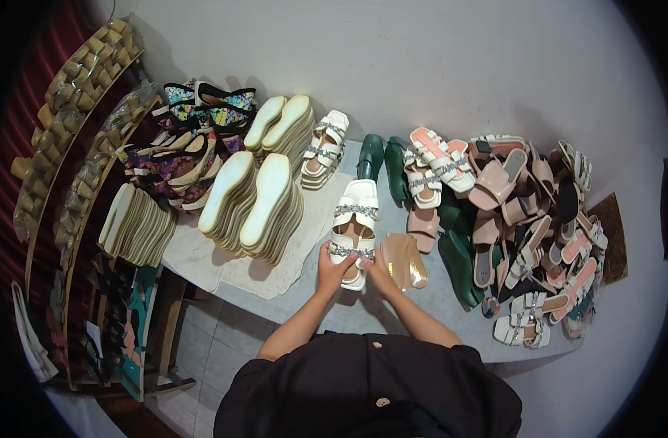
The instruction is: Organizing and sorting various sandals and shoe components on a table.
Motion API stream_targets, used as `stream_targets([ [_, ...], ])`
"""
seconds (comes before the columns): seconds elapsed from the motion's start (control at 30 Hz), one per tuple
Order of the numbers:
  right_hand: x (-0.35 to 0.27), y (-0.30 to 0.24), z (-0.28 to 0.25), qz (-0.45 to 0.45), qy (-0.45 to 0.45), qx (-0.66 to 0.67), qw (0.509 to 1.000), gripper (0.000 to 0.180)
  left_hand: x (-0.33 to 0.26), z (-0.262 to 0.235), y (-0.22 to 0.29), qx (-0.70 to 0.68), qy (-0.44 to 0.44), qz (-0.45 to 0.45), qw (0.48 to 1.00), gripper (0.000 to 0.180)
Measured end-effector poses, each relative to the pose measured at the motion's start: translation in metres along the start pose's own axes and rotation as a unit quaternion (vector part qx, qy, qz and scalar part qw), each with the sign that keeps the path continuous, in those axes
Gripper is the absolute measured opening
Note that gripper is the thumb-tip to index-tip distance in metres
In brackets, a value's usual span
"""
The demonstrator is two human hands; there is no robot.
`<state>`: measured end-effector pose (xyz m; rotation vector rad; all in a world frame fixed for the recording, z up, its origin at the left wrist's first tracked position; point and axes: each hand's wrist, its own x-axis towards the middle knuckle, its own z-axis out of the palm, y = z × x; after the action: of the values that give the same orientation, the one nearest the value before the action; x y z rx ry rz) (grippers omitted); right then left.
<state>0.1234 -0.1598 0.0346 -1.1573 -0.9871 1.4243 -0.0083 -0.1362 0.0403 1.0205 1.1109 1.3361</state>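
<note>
Both of my hands grip a white sandal (pixel 360 191) with silver chain trim across its straps. It points away from me above the front part of the table. My left hand (pixel 332 269) closes round the heel end from the left, thumb on top at the rear strap. On the other side my right hand (pixel 378 271) holds the same end, its fingers partly hidden beneath. Just right of the sandal lie tan insoles (pixel 399 255), some with a shiny patch. Beyond its toe stands a dark green shoe last (pixel 371 155).
Stacks of pale soles (pixel 264 208) and white sandals (pixel 325 146) stand left on the table (pixel 264 309). Colourful patterned shoe uppers (pixel 180 164) lie farther left, beside racks of wooden heels (pixel 93 66). A heap of pink sandals (pixel 494 182) and green lasts (pixel 459 266) fills the right.
</note>
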Motion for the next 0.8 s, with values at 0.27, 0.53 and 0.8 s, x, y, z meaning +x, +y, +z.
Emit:
stream_targets([
  [0.27, 0.047, -0.022, 0.013, -0.056, 0.082, 0.076, 0.992, 0.035, 0.042, -0.008, 0.000, 0.003, -0.030, -0.044, 0.999, 0.053],
  [0.53, 0.172, -0.056, 0.031, -0.126, 0.042, 0.041, 0.990, 0.056, 0.046, -0.048, -0.044, 0.428, -0.088, 0.074, 0.897, 0.052],
  [0.8, 0.326, -0.052, 0.065, -0.081, 0.110, -0.076, 0.988, 0.048, 0.048, -0.046, -0.062, 0.537, -0.175, 0.175, 0.806, 0.052],
])
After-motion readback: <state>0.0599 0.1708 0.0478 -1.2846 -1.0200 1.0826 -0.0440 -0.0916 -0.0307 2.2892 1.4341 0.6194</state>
